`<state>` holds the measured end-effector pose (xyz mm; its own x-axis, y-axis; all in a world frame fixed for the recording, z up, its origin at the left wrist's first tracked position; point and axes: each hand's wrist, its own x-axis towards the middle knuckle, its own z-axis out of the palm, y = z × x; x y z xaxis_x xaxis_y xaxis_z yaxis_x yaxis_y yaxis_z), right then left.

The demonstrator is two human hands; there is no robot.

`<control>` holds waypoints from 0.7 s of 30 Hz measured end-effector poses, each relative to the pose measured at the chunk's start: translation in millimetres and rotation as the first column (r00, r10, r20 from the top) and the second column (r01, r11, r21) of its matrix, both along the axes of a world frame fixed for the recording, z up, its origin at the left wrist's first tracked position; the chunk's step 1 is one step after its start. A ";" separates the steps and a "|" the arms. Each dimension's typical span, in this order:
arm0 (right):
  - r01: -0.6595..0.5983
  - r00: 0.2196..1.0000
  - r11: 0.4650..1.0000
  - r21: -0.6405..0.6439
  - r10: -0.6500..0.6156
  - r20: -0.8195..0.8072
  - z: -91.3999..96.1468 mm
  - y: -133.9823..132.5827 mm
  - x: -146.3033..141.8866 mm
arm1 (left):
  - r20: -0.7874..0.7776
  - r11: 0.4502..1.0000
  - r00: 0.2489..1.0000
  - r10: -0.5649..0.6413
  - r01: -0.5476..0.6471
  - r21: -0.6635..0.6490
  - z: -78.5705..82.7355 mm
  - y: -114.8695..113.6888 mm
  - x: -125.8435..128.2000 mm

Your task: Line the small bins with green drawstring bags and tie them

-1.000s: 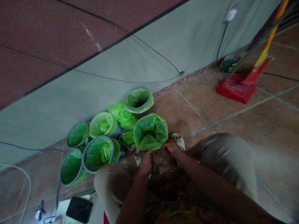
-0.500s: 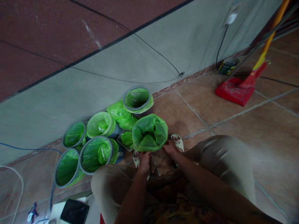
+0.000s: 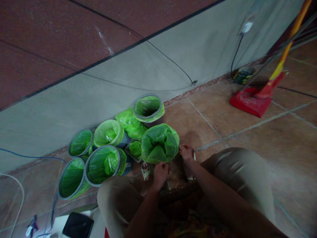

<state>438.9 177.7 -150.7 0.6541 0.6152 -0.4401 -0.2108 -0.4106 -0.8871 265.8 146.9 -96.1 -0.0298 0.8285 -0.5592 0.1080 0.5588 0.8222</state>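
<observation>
A green trash bag (image 3: pixel 158 145), its mouth spread wide, stands between my knees and covers the rim of whatever bin is under it. At its near edge my left hand (image 3: pixel 160 172) is closed on the bag's hanging edge. My right hand (image 3: pixel 187 152) pinches the edge on the right side, fingers pressed together. Left of the bag sits a small basket (image 3: pixel 130 155) with crumpled green plastic (image 3: pixel 135 148) in it. Just behind stands a grey-rimmed trash can (image 3: pixel 148 107) lined with green, beside a bundled green bag (image 3: pixel 130 122).
Several more lined trash cans (image 3: pixel 102 165) cluster at the left. A red dustpan (image 3: pixel 251 100) with a yellow handle stands on the right, near a dark can (image 3: pixel 244 75) by the wall. A black device (image 3: pixel 78 225) lies at lower left. Cables run along the wall.
My right hand has moved up along the right side of the bag's edge. My left hand has shifted slightly right and down along the near edge. The view has tilted a little.
</observation>
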 end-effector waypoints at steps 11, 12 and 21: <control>-0.185 0.922 0.945 -0.268 0.261 0.286 -2.0 13.0 -2.4 | -0.284 0.927 0.914 -0.290 0.342 0.155 -2.5 31.0 41.4; -0.203 0.916 0.932 -0.300 0.289 0.279 -2.2 14.6 -3.0 | -0.284 0.923 0.908 -0.307 0.357 0.146 -5.4 34.4 38.9; -0.227 0.973 0.964 -0.137 0.231 0.019 0.4 7.0 -13.1 | -0.180 0.930 0.940 -0.290 0.322 0.179 5.4 63.1 -24.9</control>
<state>425.8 184.7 -150.3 0.5189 0.6879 -0.5076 -0.0675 -0.5589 -0.8265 240.8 210.0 -90.7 0.1737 0.9054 -0.3875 0.3762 0.3026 0.8757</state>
